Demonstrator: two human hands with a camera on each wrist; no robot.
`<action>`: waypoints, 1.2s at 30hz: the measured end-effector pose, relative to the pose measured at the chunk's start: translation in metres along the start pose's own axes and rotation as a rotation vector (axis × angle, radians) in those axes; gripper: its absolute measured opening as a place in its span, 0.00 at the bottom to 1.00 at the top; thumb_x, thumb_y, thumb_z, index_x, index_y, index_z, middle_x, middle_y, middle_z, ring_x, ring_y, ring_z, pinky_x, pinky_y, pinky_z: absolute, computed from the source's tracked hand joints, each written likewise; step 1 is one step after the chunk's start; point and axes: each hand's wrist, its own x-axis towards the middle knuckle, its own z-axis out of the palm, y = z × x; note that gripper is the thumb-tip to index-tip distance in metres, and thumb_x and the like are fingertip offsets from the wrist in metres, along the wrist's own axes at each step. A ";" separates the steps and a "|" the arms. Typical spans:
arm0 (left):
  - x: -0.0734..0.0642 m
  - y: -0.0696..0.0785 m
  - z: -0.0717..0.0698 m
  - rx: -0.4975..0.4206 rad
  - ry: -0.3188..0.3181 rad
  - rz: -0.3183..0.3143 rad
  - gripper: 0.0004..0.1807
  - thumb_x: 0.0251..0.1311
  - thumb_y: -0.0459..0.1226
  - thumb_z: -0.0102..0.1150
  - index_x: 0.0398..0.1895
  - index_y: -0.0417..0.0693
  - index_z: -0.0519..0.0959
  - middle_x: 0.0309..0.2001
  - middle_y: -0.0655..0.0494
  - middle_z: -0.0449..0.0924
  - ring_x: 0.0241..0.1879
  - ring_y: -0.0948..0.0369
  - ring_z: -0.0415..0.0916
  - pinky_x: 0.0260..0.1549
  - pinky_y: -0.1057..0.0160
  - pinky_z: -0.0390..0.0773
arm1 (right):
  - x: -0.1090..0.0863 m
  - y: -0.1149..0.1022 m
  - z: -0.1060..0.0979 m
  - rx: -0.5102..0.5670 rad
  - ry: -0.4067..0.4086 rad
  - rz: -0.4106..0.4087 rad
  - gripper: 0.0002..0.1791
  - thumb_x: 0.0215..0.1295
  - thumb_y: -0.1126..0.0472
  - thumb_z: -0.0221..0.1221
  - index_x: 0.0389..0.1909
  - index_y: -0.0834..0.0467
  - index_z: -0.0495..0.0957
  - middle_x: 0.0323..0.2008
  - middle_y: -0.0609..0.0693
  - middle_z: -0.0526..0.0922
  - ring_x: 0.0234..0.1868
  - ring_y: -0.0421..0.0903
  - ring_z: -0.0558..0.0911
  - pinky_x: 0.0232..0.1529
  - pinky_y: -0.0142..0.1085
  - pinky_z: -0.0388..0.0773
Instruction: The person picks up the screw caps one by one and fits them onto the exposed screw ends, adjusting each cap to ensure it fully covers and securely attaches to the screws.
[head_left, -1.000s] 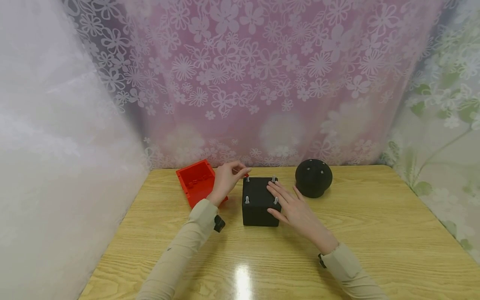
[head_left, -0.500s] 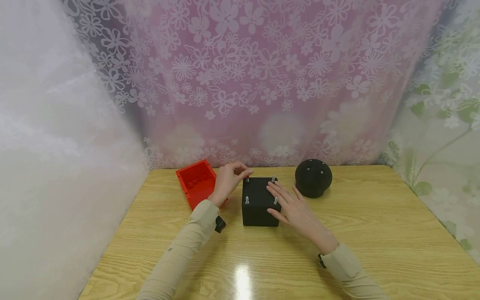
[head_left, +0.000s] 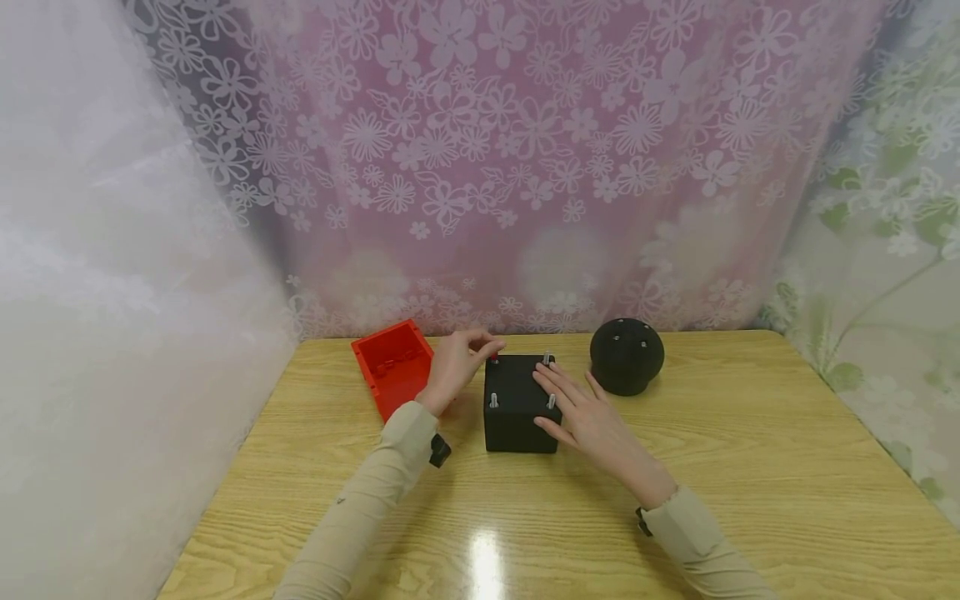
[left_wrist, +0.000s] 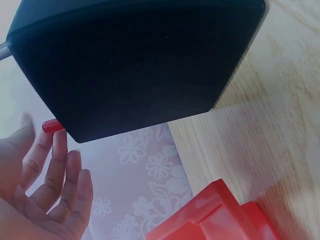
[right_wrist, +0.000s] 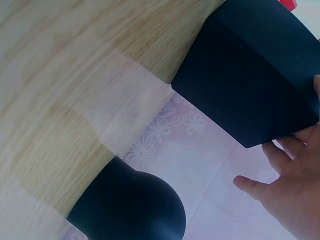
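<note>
Along the near edge of the bench (head_left: 570,533), two beige sleeves reach inward, (head_left: 345,508) each with a small black device at the wrist (head_left: 440,450); a bright glare spot lies between them. Beyond, near the middle, sits a black block (head_left: 521,431), flat on the wood, with an upright metal bolt at each near corner of its top, left (head_left: 494,401) and right (head_left: 552,401). From the right side, the right hand (head_left: 600,429) rests on the block, fingers straight and spread, gripping nothing; its thumb lies at the near right corner and the little finger stands off the side. Just left of the block, an open red box (head_left: 363,367) lies at an angle with small red pieces (head_left: 384,367) inside, partly behind the left wrist. At the block's far left corner, the left hand (head_left: 452,365) pinches a small red cap (left_wrist: 52,126) over the bolt there. Another bolt (head_left: 547,357) stands at the far right corner. To the right, apart from the block, is a black mushroom-shaped piece (head_left: 628,357), its dome dotted with metal ends. Behind everything hangs a pink floral curtain (head_left: 525,167).
</note>
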 end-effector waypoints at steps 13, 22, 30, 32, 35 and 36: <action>-0.005 -0.013 -0.018 -0.069 0.061 -0.028 0.19 0.73 0.52 0.54 0.39 0.49 0.87 0.33 0.53 0.87 0.30 0.61 0.82 0.30 0.63 0.83 | -0.001 0.001 0.000 0.006 0.018 0.000 0.41 0.69 0.45 0.62 0.77 0.58 0.62 0.76 0.55 0.63 0.75 0.54 0.64 0.71 0.66 0.56; -0.006 -0.024 -0.036 -0.043 0.084 -0.070 0.19 0.74 0.52 0.54 0.42 0.49 0.86 0.36 0.52 0.88 0.33 0.59 0.84 0.34 0.60 0.84 | 0.000 0.001 -0.001 0.012 -0.017 0.013 0.41 0.70 0.46 0.61 0.78 0.57 0.60 0.77 0.53 0.61 0.77 0.53 0.62 0.72 0.65 0.54; -0.001 -0.041 -0.065 0.073 0.144 -0.091 0.17 0.76 0.46 0.52 0.52 0.44 0.83 0.40 0.48 0.87 0.37 0.54 0.83 0.36 0.55 0.83 | 0.001 0.001 0.000 0.009 0.001 -0.004 0.41 0.69 0.46 0.62 0.78 0.58 0.60 0.77 0.54 0.62 0.76 0.54 0.63 0.72 0.65 0.56; 0.001 -0.048 -0.070 0.099 0.150 -0.111 0.17 0.76 0.44 0.53 0.54 0.42 0.82 0.42 0.47 0.86 0.37 0.53 0.82 0.36 0.54 0.82 | 0.001 0.001 0.000 0.005 0.004 -0.008 0.41 0.69 0.46 0.62 0.77 0.58 0.60 0.77 0.54 0.62 0.76 0.54 0.64 0.71 0.65 0.57; 0.004 -0.062 -0.075 0.146 0.141 -0.137 0.16 0.77 0.42 0.52 0.54 0.41 0.82 0.43 0.45 0.85 0.34 0.53 0.80 0.35 0.54 0.80 | 0.001 0.001 0.000 -0.003 0.003 -0.011 0.41 0.69 0.46 0.62 0.77 0.58 0.60 0.77 0.54 0.62 0.76 0.54 0.64 0.71 0.65 0.58; 0.004 -0.066 -0.076 0.161 0.136 -0.144 0.15 0.76 0.41 0.52 0.54 0.41 0.82 0.43 0.45 0.85 0.33 0.53 0.80 0.35 0.54 0.80 | 0.001 0.001 0.000 -0.004 0.000 -0.012 0.41 0.69 0.45 0.62 0.77 0.58 0.60 0.77 0.54 0.62 0.76 0.54 0.64 0.71 0.65 0.58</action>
